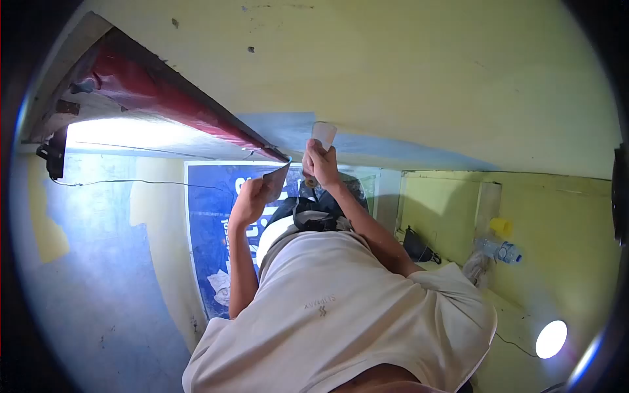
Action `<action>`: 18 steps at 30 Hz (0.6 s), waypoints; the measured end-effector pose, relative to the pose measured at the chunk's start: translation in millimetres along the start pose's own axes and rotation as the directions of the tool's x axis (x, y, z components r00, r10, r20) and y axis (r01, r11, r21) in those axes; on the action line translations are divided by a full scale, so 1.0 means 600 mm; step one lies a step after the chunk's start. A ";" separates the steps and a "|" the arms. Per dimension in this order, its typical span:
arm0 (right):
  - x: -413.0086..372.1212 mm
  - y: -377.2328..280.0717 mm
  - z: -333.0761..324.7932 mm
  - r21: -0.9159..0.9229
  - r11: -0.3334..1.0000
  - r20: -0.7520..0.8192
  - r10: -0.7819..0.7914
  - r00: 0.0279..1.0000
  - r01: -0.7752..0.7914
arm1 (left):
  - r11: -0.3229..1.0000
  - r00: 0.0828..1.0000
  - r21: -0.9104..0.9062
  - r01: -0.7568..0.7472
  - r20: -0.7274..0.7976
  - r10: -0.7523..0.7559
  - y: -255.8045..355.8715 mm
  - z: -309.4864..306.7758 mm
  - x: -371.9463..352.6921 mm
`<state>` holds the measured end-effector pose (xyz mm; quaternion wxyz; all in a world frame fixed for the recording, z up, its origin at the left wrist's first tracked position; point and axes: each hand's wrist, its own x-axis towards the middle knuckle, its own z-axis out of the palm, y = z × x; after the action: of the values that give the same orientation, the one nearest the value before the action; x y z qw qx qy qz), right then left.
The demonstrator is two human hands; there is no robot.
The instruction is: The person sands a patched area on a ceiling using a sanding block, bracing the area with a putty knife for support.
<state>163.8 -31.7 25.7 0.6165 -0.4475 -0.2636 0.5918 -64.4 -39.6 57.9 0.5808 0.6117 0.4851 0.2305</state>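
Note:
My left hand [247, 204] is closed on a flat, thin scraper plate [277, 182], whose upper corner points toward the wall close to the end of the red strip. Beside it, a little higher and to the right, my right hand [321, 165] grips a putty knife [324, 133]. Its pale, wide blade stands up in front of the wall, and the handle end shows below the fist. Both tools are close together but apart. Behind the putty knife, a blue-painted patch [282, 128] runs along the yellow wall [419, 72].
A red covered strip [157, 92] slants down the upper left beside a bright opening. Below lies a blue banner [206, 223] with white letters. At right are a plastic bottle [501, 250], a yellow cup-like object [501, 226], a black bag [419, 246] and a lit round lamp [551, 338].

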 end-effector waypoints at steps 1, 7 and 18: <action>-0.006 -0.010 0.008 0.025 1.000 0.014 0.001 1.000 -0.001 | 0.999 1.000 0.033 0.002 0.001 -0.002 -0.001 0.001 -0.001; 0.007 0.021 -0.013 -0.080 0.996 0.004 -0.047 0.999 0.047 | 0.998 1.000 0.055 0.026 -0.012 -0.025 0.074 0.003 -0.016; -0.002 -0.014 0.004 -0.058 0.997 0.036 -0.039 0.999 0.041 | 0.976 0.995 0.193 0.101 -0.005 -0.102 0.029 -0.007 -0.015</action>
<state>166.0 -31.6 34.3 0.6101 -0.4495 -0.3005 0.5791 -65.9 -42.7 77.8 0.5310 0.6400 0.5344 0.1512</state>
